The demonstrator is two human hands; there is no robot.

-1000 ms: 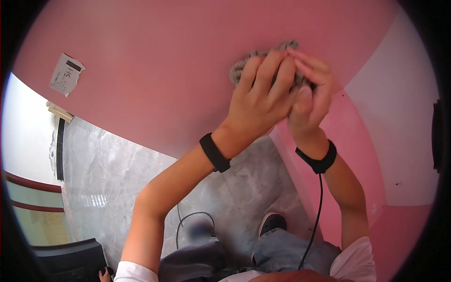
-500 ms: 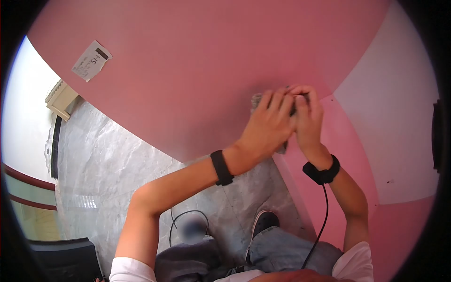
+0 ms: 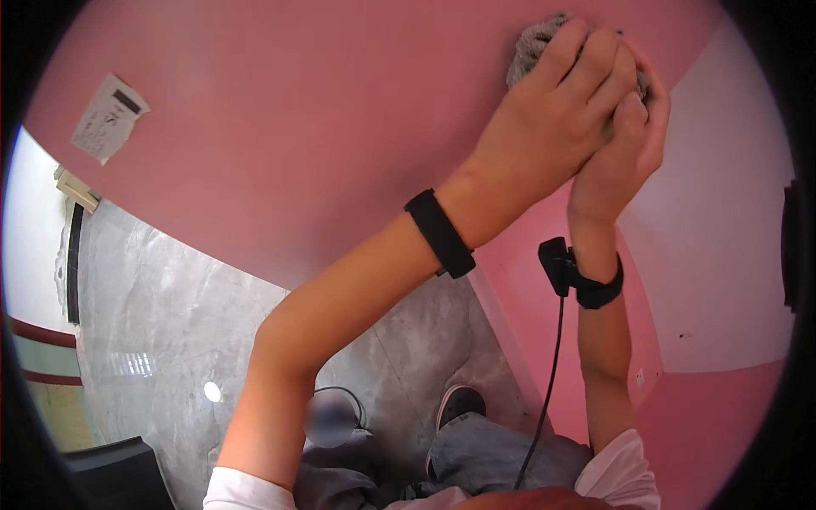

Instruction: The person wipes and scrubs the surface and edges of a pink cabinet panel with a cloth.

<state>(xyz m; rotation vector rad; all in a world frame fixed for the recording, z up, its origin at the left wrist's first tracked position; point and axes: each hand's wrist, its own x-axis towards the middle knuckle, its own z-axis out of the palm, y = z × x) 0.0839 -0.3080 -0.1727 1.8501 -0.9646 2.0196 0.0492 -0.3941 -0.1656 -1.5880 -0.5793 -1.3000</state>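
Note:
My left hand (image 3: 552, 119) grips a crumpled grey cloth (image 3: 531, 53) against the pink surface (image 3: 323, 110), at the upper right of the view. Its fingers are bent over the cloth. My right hand (image 3: 625, 153) is pressed close beside it, fingers curled round the cloth's right side. Most of the cloth is hidden under both hands. Each wrist wears a black strap, and a cable hangs from the right one.
A torn white label (image 3: 110, 119) sticks to the pink surface at the left. Grey marble floor (image 3: 195, 297) lies below, with a dark shoe (image 3: 461, 405) on it. A black object (image 3: 119, 476) stands at the lower left. A pale wall (image 3: 722, 204) is at the right.
Both hands and the cloth first came down the pink surface, then moved up and to the right. The label shifted right, then back left in the view.

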